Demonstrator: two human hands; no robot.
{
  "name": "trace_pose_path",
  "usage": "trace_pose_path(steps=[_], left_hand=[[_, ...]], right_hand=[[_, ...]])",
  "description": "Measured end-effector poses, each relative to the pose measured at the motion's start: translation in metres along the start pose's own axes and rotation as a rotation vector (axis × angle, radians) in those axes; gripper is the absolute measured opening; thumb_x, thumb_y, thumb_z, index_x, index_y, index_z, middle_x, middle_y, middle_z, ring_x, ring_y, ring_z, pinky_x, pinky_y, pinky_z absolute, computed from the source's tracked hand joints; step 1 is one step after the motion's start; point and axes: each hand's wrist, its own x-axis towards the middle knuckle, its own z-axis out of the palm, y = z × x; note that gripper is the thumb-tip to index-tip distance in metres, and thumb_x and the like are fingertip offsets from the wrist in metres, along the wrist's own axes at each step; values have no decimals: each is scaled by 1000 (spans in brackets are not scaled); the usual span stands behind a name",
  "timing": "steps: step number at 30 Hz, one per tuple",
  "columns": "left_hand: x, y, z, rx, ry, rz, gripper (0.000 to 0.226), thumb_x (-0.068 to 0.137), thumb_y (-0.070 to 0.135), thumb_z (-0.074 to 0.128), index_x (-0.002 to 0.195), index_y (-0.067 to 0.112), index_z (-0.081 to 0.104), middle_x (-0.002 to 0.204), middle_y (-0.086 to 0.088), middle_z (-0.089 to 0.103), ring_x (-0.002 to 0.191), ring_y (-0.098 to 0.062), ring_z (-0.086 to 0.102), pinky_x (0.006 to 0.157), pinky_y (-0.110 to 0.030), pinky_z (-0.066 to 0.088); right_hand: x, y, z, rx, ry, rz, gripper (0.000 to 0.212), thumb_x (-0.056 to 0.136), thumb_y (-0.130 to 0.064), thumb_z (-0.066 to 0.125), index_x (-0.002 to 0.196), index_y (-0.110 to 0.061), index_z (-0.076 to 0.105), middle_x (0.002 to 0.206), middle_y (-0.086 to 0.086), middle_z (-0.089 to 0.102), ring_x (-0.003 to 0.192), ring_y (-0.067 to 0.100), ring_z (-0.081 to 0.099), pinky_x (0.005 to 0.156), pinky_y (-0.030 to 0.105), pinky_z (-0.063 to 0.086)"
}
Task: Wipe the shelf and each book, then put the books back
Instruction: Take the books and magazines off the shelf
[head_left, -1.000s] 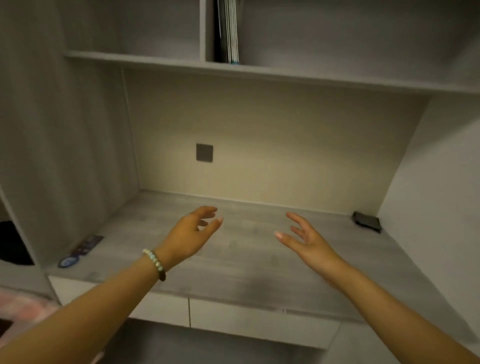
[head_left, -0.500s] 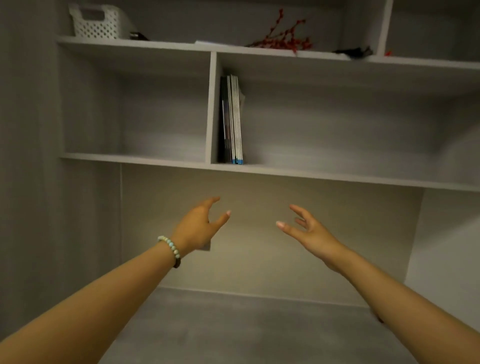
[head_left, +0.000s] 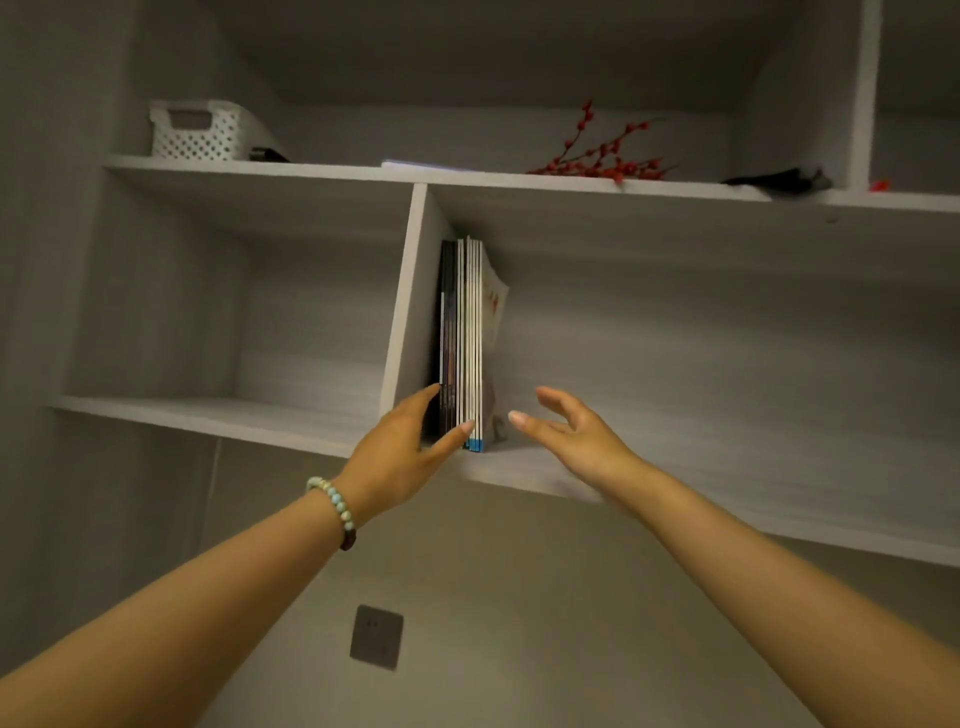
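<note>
grey shelf, books upright, spines outward, left hand, right hand, fingers apart

The shelf is pale grey, faintly wood-grained. The books show black and white spines, blue at the foot. Upper left, the white basket is hole-patterned; the berry sprig is red.

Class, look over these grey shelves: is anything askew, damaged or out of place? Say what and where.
One thing: in the row of thin upright books against the grey divider panel, the rightmost white-covered book splays away at its top, its cover bent rightward. The rest stand straight.
</note>
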Motion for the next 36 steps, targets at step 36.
trace_pose_path(steps=[36], left_hand=[[91,-44,37,-57,-293,2,108,81,60,57,144,31,-25,154,3,-27,145,-16,-12,119,-35,4]], right_hand=[[152,23,38,-50,111,-36,39,99,-27,48,132,-7,51,126,9,59,116,20,55,86,20,41]])
